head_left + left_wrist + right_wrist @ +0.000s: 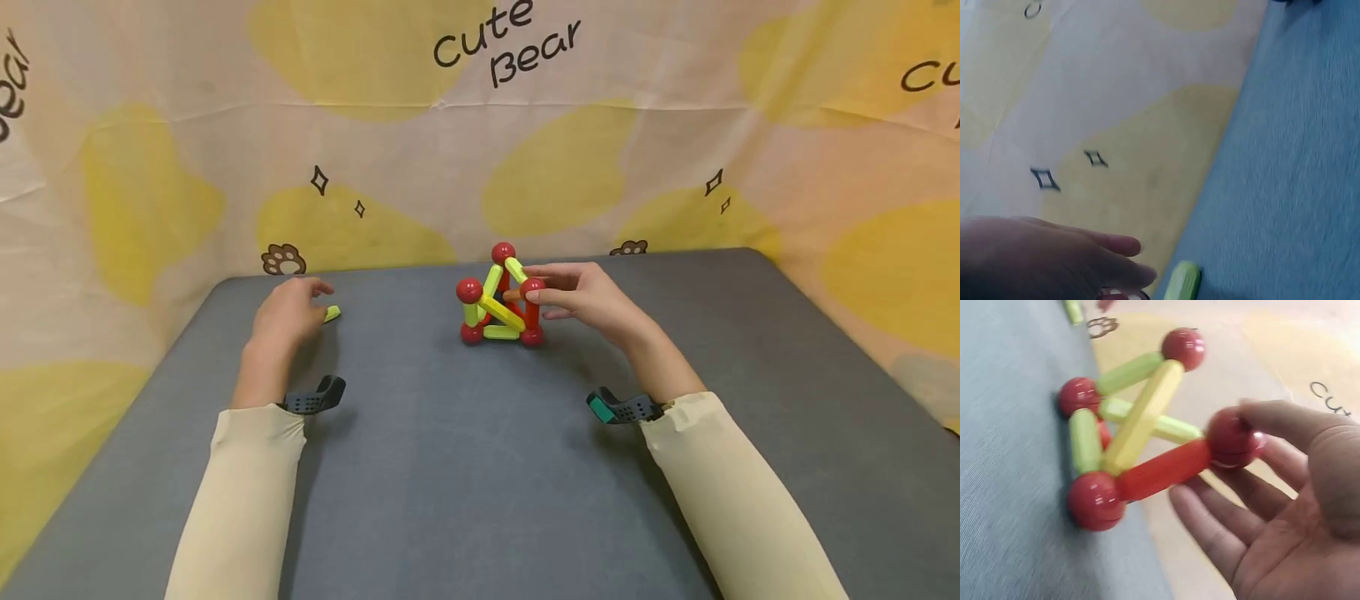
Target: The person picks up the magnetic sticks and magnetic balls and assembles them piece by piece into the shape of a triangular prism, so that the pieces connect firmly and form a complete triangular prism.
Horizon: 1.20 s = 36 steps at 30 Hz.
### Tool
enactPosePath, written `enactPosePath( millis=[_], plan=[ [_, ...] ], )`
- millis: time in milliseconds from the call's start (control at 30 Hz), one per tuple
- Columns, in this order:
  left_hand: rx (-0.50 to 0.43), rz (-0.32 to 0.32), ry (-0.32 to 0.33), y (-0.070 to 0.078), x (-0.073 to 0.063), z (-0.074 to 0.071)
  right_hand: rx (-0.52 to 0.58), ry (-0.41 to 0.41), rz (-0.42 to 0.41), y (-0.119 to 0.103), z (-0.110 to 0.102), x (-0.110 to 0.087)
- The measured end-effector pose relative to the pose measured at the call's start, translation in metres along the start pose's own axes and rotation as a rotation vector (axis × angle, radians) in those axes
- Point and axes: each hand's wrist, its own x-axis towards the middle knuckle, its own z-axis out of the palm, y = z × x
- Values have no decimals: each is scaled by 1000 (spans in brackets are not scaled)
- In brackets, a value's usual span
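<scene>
A frame of magnetic building sticks (501, 332) and red balls stands on the grey table, with lime, yellow, red and orange sticks between the balls. My right hand (588, 300) pinches the red ball (1232, 437) at its upper near right corner, thumb on one side and fingers behind. One red stick (1163, 470) runs down from that ball to a lower ball (1096, 501). At the far left, my left hand (288, 315) hovers low with loosely bent fingers. A lime stick (1183, 281) lies just beside its fingertips, apart from them in the left wrist view.
The grey table (450, 467) ends at the back against a hanging cloth (405, 150) with yellow patches and lettering. Dark straps (313, 398) circle both wrists. Table surface extends between the two hands and in front of the frame.
</scene>
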Motion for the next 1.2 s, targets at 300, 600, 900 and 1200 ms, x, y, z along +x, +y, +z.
enactPosePath(
  millis=[300, 600, 900, 1200],
  plan=[
    [44, 35, -49, -8, 7, 16, -56, 3, -28, -4, 5, 5],
    [21, 56, 116, 2, 5, 24, -50, -34, -49, -4, 3, 10],
    [-379, 274, 195, 87, -9, 12, -149, -12, -64, 1, -4, 7],
    [-633, 488, 89, 159, -8, 5, -166, -11, -107, 0, -4, 11]
  ],
)
